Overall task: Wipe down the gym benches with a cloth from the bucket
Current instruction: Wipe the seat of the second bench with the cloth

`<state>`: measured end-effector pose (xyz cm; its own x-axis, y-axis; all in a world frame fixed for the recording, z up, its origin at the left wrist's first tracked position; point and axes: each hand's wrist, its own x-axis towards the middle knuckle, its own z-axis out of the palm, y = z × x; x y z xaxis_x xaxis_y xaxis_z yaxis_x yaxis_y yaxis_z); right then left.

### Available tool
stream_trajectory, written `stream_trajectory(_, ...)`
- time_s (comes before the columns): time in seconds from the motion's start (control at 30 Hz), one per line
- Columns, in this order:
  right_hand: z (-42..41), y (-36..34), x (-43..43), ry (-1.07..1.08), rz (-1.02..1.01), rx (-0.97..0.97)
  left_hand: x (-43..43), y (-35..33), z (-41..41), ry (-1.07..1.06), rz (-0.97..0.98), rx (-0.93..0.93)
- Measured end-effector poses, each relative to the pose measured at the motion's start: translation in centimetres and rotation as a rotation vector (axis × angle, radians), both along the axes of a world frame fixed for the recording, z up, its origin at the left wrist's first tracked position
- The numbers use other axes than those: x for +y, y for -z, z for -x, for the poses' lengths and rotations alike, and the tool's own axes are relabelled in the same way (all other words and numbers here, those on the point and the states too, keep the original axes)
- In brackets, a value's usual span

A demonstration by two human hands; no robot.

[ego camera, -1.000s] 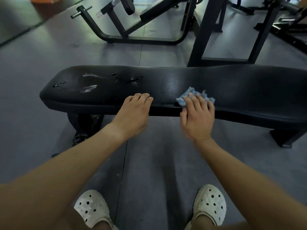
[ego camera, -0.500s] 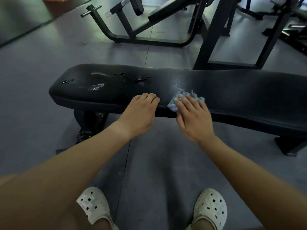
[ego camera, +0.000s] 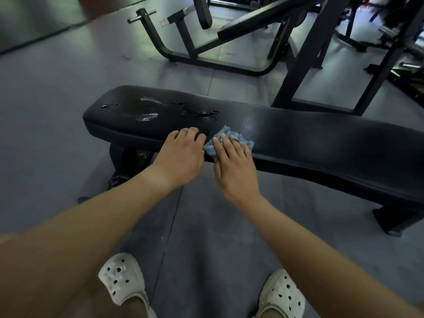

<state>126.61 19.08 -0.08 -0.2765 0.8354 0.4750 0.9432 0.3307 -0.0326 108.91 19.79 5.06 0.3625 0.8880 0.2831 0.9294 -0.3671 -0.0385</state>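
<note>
Blue crumpled cloth [ego camera: 238,137] is lying mid-frame on the black padded bench [ego camera: 321,138], the right hand [ego camera: 236,166] pressing it flat-fingered. The left hand [ego camera: 181,157] is resting beside it, loosely bent, gripping nothing.

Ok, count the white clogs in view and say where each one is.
2. The left clog is at the bottom, left of centre. The right clog is at the bottom, right of centre, its heel cut by the frame edge. Both stand on the floor; none seem hidden.

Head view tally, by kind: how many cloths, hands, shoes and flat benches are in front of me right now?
cloth: 1
hands: 2, left hand, right hand
shoes: 2, left shoe, right shoe
flat bench: 1
Total: 6
</note>
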Motion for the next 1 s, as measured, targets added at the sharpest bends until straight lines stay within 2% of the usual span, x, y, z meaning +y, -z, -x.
stream_trajectory(0.07, -2.3, -0.4, 0.0, -0.047, -0.010, -0.079, -0.1, 0.1, 0.4, -0.023, 0.009, 0.012)
stream_trajectory(0.13, -4.5, -0.7, 0.1, 0.011, -0.021, -0.076, -0.1, 0.1, 0.8, -0.039, 0.027, 0.026)
stream_trajectory(0.27, -4.7, -1.0, 0.9, 0.272, 0.004, 0.072, 0.0, 0.1, 1.6, -0.051, 0.061, 0.034)
stream_trajectory(0.33, -2.7, -1.2, 1.5, 0.321, 0.028, 0.186, 0.0, 0.3, 1.8, -0.041, 0.067, 0.053)
stream_trajectory(0.47, 0.6, -2.0, 1.9, 0.118, 0.138, 0.171, 0.1, 0.1, 1.5, -0.031, 0.064, 0.067)
stream_trajectory(0.63, -1.6, -3.7, 2.2, -0.106, 0.239, 0.107, 0.3, -0.1, 1.6, -0.013, 0.047, 0.050)
stream_trajectory(0.77, -4.2, -4.6, 5.0, -0.005, 0.354, 0.079, 0.5, -0.2, 2.0, 0.009, 0.044, 0.024)
stream_trajectory(0.9, -2.6, -5.2, 7.3, 0.137, 0.479, 0.060, 0.7, -0.6, 2.3, 0.029, 0.042, 0.025)
stream_trajectory(1.0, -0.8, -5.2, 6.0, 0.067, 0.478, 0.015, 0.9, -1.0, 2.4, 0.051, 0.018, 0.045)
